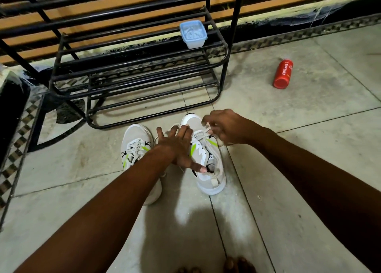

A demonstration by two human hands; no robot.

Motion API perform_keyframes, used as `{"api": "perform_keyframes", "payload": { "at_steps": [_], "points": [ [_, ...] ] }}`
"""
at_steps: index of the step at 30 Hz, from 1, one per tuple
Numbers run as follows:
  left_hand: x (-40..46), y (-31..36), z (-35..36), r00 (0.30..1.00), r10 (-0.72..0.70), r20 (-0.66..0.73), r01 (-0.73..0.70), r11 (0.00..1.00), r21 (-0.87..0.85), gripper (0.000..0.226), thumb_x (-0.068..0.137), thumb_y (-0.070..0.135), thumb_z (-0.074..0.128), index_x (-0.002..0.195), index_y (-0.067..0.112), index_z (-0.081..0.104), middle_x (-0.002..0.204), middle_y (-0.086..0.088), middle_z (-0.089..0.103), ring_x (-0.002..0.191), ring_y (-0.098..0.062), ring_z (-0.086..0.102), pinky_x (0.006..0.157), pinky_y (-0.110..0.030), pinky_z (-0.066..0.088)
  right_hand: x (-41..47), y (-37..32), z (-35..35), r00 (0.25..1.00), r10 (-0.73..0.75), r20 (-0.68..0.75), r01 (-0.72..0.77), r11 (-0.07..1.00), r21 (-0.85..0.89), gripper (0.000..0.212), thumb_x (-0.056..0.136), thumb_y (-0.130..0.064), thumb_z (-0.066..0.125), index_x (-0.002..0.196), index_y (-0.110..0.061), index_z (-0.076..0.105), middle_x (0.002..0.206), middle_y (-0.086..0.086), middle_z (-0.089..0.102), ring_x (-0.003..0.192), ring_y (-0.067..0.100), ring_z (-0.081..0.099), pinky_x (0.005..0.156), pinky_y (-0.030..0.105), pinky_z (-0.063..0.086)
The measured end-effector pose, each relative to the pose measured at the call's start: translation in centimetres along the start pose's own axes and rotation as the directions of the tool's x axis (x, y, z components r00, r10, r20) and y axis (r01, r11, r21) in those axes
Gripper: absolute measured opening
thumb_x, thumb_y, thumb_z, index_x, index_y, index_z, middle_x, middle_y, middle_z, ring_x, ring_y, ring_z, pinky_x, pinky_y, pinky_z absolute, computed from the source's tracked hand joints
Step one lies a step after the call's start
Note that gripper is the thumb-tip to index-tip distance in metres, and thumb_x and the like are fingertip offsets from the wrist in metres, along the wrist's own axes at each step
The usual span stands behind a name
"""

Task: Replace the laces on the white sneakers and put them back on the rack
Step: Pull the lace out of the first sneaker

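Both white sneakers sit on the floor just near of the rack (140,66). Your left hand (177,146) lies spread flat on the right sneaker (206,159), steadying it, while your right hand (224,128) pinches the lace (208,130) near the toe. Looks like mid-lacing; next you'd want to feed that end through an eyelet. The left sneaker (136,146) looks laced.

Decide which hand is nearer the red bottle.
Right. The right hand is over the sneaker's laces, nearer the red bottle; the left hand lies farther left.

Sneakers (173,159) before rack (140,66), bottle (283,74) right.
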State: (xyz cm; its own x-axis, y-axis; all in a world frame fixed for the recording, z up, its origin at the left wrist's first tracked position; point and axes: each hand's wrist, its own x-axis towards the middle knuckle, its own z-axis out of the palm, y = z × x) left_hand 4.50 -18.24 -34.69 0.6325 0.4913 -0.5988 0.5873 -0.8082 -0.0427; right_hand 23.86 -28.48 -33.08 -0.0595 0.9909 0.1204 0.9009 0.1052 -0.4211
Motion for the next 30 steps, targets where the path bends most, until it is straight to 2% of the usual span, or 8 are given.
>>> {"api": "perform_keyframes", "payload": {
  "at_steps": [3,7,12,16,19,23,27,30],
  "points": [
    [0.0,-0.1,0.0,1.0,0.001,-0.004,-0.001,1.0,-0.001,0.154,0.045,0.105,0.054,0.163,0.026,-0.008,0.171,0.008,-0.014,0.158,-0.026,-0.013,0.114,-0.076,-0.006,-0.2,0.1,1.5,0.982,-0.111,0.155,0.141,0.97,-0.2,0.024,0.088,-0.022,0.057,0.105,-0.016,0.072,0.092,0.004,0.063,0.092,0.026,0.058,0.077,0.036,0.037],
    [-0.1,0.0,-0.2,1.0,0.001,0.012,0.0,1.0,-0.003,0.155,0.046,0.105,0.055,0.163,0.026,-0.009,0.171,0.008,-0.016,0.158,-0.027,-0.014,0.115,-0.076,-0.008,-0.2,-0.5,3.5,0.993,-0.114,0.007,0.11,0.937,-0.333,0.005,0.081,-0.014,0.069,0.08,-0.019,0.069,0.086,0.0,0.053,0.092,0.027,0.049,0.067,0.035,0.028],
    [0.0,-0.1,-0.1,1.0,-0.001,0.027,0.002,0.999,-0.036,0.156,0.045,0.104,0.057,0.162,0.027,-0.013,0.17,0.009,-0.019,0.158,-0.027,-0.016,0.114,-0.077,-0.008,-0.1,-0.7,2.8,0.875,0.302,-0.378,-0.262,0.952,0.155,0.017,0.073,-0.008,0.052,0.071,-0.019,0.065,0.084,-0.01,0.05,0.09,0.019,0.042,0.076,0.04,0.037],
    [0.2,-0.2,0.1,1.0,0.004,0.019,-0.004,0.999,-0.038,0.157,0.045,0.104,0.057,0.162,0.027,-0.013,0.171,0.009,-0.018,0.158,-0.027,-0.015,0.114,-0.078,-0.008,-0.4,-1.7,2.3,0.574,0.697,-0.43,-0.466,0.709,0.529,0.016,0.083,-0.001,0.06,0.072,-0.012,0.062,0.089,-0.004,0.059,0.097,0.022,0.045,0.084,0.041,0.037],
    [0.2,-0.2,0.1,1.0,0.003,0.018,-0.002,0.999,-0.038,0.157,0.045,0.105,0.056,0.162,0.027,-0.012,0.171,0.008,-0.018,0.158,-0.027,-0.015,0.114,-0.077,-0.007,0.4,-2.3,2.4,0.427,0.871,-0.244,-0.366,0.413,0.834,0.016,0.081,-0.002,0.058,0.069,-0.011,0.063,0.09,-0.002,0.065,0.091,0.02,0.059,0.083,0.041,0.046],
    [0.2,-0.2,0.0,1.0,-0.006,0.019,0.007,0.999,-0.036,0.157,0.043,0.105,0.056,0.162,0.028,-0.012,0.171,0.009,-0.017,0.158,-0.027,-0.014,0.114,-0.077,-0.008,1.5,-3.3,2.8,0.524,0.849,0.07,-0.011,-0.076,0.997,0.027,0.094,0.009,0.043,0.073,-0.008,0.049,0.073,0.013,0.062,0.064,0.027,0.065,0.064,0.041,0.056],
    [0.2,-0.1,0.1,1.0,-0.014,0.019,0.014,1.0,-0.028,0.158,0.042,0.106,0.054,0.162,0.027,-0.013,0.171,0.009,-0.018,0.158,-0.027,-0.014,0.113,-0.077,-0.008,0.3,-2.0,3.5,0.845,0.439,-0.307,-0.191,0.782,0.593,0.019,0.096,0.002,0.045,0.083,-0.012,0.047,0.067,-0.001,0.055,0.057,0.014,0.051,0.059,0.036,0.047],
    [0.1,-0.1,0.1,1.0,-0.006,0.016,0.007,1.0,-0.023,0.158,0.043,0.107,0.052,0.162,0.026,-0.014,0.171,0.007,-0.018,0.158,-0.028,-0.014,0.114,-0.077,-0.007,0.1,-1.8,4.0,0.99,0.027,-0.137,0.003,0.976,0.216,0.021,0.083,0.0,0.047,0.097,-0.015,0.048,0.085,-0.001,0.052,0.072,0.013,0.043,0.066,0.033,0.042]
  ]
}}
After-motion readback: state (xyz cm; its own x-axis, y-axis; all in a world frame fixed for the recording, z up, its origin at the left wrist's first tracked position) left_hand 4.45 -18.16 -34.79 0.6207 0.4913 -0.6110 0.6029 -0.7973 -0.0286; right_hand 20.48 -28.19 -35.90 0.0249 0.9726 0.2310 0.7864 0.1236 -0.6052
